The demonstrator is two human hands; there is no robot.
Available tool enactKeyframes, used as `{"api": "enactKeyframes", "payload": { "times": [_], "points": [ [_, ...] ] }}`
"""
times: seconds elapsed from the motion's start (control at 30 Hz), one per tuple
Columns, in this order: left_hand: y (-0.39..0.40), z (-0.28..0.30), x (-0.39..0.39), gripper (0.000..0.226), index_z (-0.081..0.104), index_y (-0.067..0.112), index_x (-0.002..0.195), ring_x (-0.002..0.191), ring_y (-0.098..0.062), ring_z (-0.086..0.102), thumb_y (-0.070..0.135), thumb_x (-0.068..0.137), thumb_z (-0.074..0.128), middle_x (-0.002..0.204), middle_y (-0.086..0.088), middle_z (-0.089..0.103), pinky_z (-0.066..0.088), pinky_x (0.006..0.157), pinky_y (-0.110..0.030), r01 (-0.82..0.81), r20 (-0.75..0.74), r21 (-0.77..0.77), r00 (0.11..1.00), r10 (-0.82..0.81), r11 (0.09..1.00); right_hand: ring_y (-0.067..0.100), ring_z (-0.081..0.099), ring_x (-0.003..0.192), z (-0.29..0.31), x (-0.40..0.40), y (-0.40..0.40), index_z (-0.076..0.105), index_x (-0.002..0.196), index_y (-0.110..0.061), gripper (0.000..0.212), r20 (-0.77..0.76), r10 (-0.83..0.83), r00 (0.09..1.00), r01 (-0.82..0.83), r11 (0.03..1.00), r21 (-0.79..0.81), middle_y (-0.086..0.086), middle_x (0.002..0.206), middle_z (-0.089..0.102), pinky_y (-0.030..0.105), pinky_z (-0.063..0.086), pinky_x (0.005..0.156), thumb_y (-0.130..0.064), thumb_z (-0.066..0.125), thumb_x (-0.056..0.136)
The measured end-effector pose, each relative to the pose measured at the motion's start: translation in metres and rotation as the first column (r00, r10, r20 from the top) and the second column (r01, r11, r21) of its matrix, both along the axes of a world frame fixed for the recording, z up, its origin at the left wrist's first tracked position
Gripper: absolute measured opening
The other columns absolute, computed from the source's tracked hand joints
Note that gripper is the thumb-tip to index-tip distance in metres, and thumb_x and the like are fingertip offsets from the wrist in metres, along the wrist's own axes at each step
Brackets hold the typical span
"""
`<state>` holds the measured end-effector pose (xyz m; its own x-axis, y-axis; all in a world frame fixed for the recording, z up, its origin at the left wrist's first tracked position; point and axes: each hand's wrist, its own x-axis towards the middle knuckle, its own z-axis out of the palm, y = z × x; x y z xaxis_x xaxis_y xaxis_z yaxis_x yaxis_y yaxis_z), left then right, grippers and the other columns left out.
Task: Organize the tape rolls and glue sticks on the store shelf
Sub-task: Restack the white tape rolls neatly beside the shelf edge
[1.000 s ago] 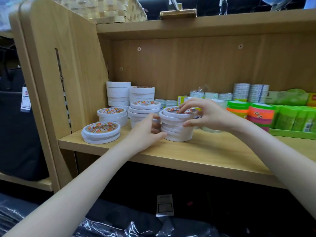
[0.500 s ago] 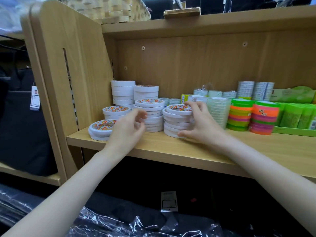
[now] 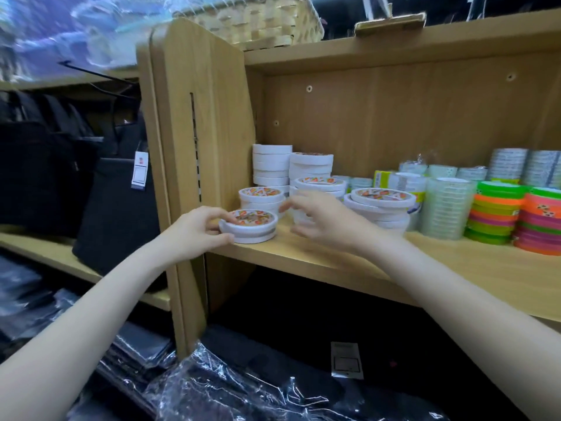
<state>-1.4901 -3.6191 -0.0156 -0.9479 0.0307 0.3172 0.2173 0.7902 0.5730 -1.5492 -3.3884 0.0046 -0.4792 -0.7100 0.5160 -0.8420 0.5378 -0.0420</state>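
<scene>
At centre-left, our left hand (image 3: 197,230) pinches the low front tape stack (image 3: 249,226) at the shelf (image 3: 334,259) edge, while our open, empty right hand (image 3: 321,220) should steady its far side so we slide it squarely.

Wooden shelving unit (image 3: 197,123), wicker basket (image 3: 258,22) on top

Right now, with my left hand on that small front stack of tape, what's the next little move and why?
Probably slide the front stack back against the stack behind it. It sits alone at the shelf edge, the left hand already grips it, and the right hand hovers open nearby.
</scene>
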Motion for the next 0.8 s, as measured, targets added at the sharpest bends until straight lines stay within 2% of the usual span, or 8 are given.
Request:
{"api": "enactKeyframes", "payload": {
  "times": [0.1,0.23,0.33,0.37,0.47,0.57,0.7,0.8],
  "points": [
    [-0.004,0.000,0.002,0.016,0.063,0.027,0.100,0.112,-0.010,0.056,0.019,0.086,0.064,0.120,0.004,0.058,0.044,0.081,-0.013,0.074,-0.035,0.092,0.997,-0.071,0.993,0.011,0.052,0.091,-0.008,-0.003,-0.020,0.057,0.119,-0.009,0.034,0.175,0.082,0.981,-0.084,0.996,0.004,0.004,0.115,0.060,0.003,0.031,0.069,-0.013,0.064,0.086],
    [-0.007,0.001,0.001,0.016,0.065,0.021,0.104,0.105,-0.005,0.057,0.018,0.088,0.061,0.113,0.005,0.062,0.042,0.078,-0.008,0.075,-0.101,0.110,0.993,-0.064,0.991,0.013,0.052,0.073,-0.008,-0.011,-0.030,0.066,0.102,-0.003,0.018,0.323,0.076,0.943,-0.059,0.996,-0.062,0.012,0.092,0.066,0.020,0.036,0.066,-0.011,0.063,0.086],
    [-0.008,0.000,-0.001,0.019,0.062,0.020,0.107,0.100,0.003,0.056,0.015,0.089,0.060,0.108,0.009,0.062,0.043,0.077,-0.004,0.071,-0.134,0.153,0.990,-0.050,0.986,0.014,0.053,0.062,-0.003,-0.014,-0.029,0.066,0.087,-0.008,0.003,0.479,0.117,0.870,-0.079,0.992,-0.100,0.001,0.073,0.062,0.016,0.041,0.059,-0.010,0.065,0.085],
    [-0.008,-0.002,-0.002,0.021,0.060,0.020,0.109,0.099,0.003,0.057,0.014,0.088,0.061,0.108,0.009,0.063,0.044,0.081,-0.007,0.063,-0.134,0.191,0.990,-0.038,0.979,0.014,0.053,0.061,0.000,-0.014,-0.027,0.065,0.083,-0.012,0.002,0.520,0.128,0.845,-0.091,0.991,-0.096,-0.001,0.070,0.061,0.015,0.042,0.059,-0.010,0.066,0.084],
    [-0.008,-0.005,-0.007,0.024,0.059,0.020,0.111,0.104,-0.011,0.062,0.016,0.088,0.062,0.112,0.002,0.067,0.047,0.097,-0.033,0.013,-0.111,0.290,0.994,0.020,0.957,0.015,0.056,0.065,0.010,-0.016,-0.024,0.067,0.080,-0.014,0.003,0.624,0.132,0.770,-0.124,0.991,-0.057,0.005,0.072,0.062,0.020,0.047,0.064,-0.014,0.070,0.082],
    [-0.006,-0.007,-0.010,0.026,0.058,0.019,0.113,0.106,-0.012,0.060,0.015,0.088,0.062,0.115,0.000,0.066,0.047,0.092,-0.026,0.002,-0.108,0.306,0.994,0.033,0.952,0.015,0.056,0.064,0.014,-0.017,-0.024,0.068,0.086,-0.003,0.012,0.634,0.129,0.763,-0.126,0.991,-0.050,0.005,0.071,0.061,0.019,0.047,0.061,-0.016,0.065,0.086],
    [-0.002,-0.009,-0.009,0.031,0.055,0.017,0.117,0.105,-0.010,0.057,0.013,0.087,0.062,0.116,0.002,0.061,0.044,0.078,-0.012,0.008,-0.093,0.323,0.995,0.024,0.946,0.011,0.049,0.064,0.010,-0.016,-0.028,0.065,0.093,-0.003,0.019,0.534,0.066,0.843,-0.120,0.991,0.066,-0.003,0.072,0.055,0.012,0.036,0.056,-0.021,0.066,0.086],
    [-0.001,-0.014,-0.006,0.039,0.050,0.017,0.121,0.111,-0.012,0.056,0.009,0.085,0.064,0.121,0.001,0.057,0.045,0.087,-0.015,0.050,-0.061,0.327,0.998,-0.031,0.944,0.004,0.045,0.070,0.006,-0.016,-0.030,0.063,0.101,-0.008,0.026,0.380,0.004,0.925,-0.069,0.985,0.155,-0.009,0.081,0.053,0.015,0.034,0.062,-0.026,0.069,0.083]
  ]
}}
